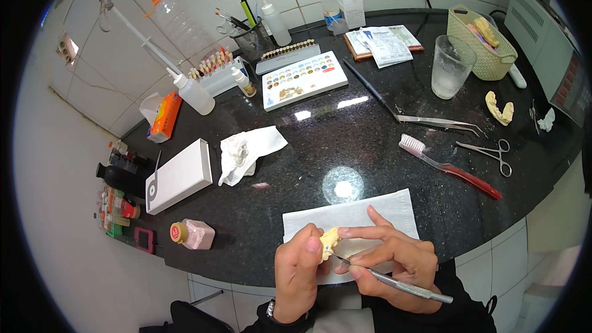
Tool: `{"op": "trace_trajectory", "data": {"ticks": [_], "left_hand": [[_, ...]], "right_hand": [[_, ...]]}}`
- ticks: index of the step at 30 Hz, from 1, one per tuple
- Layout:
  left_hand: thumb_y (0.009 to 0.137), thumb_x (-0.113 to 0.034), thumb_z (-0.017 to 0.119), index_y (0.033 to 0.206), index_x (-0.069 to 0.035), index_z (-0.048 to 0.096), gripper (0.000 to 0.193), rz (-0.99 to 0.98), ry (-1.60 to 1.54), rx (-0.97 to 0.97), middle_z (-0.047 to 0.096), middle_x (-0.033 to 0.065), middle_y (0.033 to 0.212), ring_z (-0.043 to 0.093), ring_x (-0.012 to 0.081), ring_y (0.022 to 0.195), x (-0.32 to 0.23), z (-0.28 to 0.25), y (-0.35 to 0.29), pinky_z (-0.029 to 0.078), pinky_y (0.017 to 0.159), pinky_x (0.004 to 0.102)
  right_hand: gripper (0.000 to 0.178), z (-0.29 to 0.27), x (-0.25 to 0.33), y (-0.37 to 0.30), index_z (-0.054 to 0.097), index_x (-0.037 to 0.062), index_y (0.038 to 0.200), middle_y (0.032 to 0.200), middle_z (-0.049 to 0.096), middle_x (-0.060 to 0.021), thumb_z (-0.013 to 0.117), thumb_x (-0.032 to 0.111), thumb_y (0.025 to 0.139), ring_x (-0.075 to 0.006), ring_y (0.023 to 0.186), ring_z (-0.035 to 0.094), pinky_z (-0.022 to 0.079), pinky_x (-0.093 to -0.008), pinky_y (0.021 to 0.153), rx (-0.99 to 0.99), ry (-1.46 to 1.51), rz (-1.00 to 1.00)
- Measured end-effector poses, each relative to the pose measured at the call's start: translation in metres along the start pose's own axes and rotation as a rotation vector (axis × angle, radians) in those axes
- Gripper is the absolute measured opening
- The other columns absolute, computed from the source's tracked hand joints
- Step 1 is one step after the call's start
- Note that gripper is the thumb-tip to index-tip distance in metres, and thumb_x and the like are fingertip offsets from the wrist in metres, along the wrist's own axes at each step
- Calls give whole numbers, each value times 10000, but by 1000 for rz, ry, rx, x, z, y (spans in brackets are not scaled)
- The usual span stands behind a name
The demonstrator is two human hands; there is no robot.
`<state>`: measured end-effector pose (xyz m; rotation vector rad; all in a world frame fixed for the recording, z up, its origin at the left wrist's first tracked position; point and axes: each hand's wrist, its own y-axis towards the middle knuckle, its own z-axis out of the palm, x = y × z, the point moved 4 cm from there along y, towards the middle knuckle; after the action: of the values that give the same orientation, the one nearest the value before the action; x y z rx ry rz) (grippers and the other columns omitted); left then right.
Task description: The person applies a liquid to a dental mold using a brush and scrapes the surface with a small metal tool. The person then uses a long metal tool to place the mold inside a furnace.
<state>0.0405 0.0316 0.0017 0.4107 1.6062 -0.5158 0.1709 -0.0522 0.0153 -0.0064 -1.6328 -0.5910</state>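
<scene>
My left hand is closed around a small pale-yellow dental cast, which carries a blue mark on its side. In my right hand is a slim metal scalpel handle, held like a pen, with its tip against the cast or very near it. My right index finger stretches across to the cast's upper end. Both hands are over a folded white paper towel at the bench's front edge. The far side of the cast is hidden by my fingers.
On the black bench to the right lie a red-handled toothbrush, locking forceps, tweezers and another cast. A glass stands behind. Leftward are a crumpled tissue, a white box and a pink-powder jar.
</scene>
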Motion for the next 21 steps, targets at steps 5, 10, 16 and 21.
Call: {"op": "trace_trajectory", "data": {"ticks": [5, 10, 16, 21], "left_hand": [[944, -418, 399, 734, -24, 470, 452, -7, 36, 3, 447, 4, 588, 397, 48, 520, -2, 0, 0, 289, 463, 219], [921, -452, 408, 702, -61, 427, 449, -48, 61, -19, 427, -13, 638, 358, 38, 555, -8, 4, 0, 251, 479, 205], [915, -458, 411, 697, -66, 424, 449, -38, -24, -20, 417, -15, 635, 348, 42, 567, -4, 4, 0, 249, 495, 212], [967, -401, 378, 781, -37, 480, 421, -41, -183, 54, 460, -12, 668, 377, 36, 573, -5, 1, -1, 280, 501, 196]], "right_hand": [[107, -2, 1, 3, 666, 55, 780, 968, 683, -147, 742, 61, 706, -257, 1048, 626, 260, -617, 1028, 47, -29, 15], [110, -2, 1, 4, 668, 58, 779, 994, 673, -157, 747, 68, 703, -247, 1053, 621, 264, -612, 1029, 63, -14, 20], [65, 0, 0, 0, 669, 54, 777, 869, 701, -91, 713, 55, 728, -243, 1060, 619, 250, -596, 1044, 11, 10, -8], [79, 7, 6, -3, 665, 60, 778, 819, 703, -60, 713, 42, 717, -257, 1058, 619, 249, -590, 1048, -57, -72, -74]]}}
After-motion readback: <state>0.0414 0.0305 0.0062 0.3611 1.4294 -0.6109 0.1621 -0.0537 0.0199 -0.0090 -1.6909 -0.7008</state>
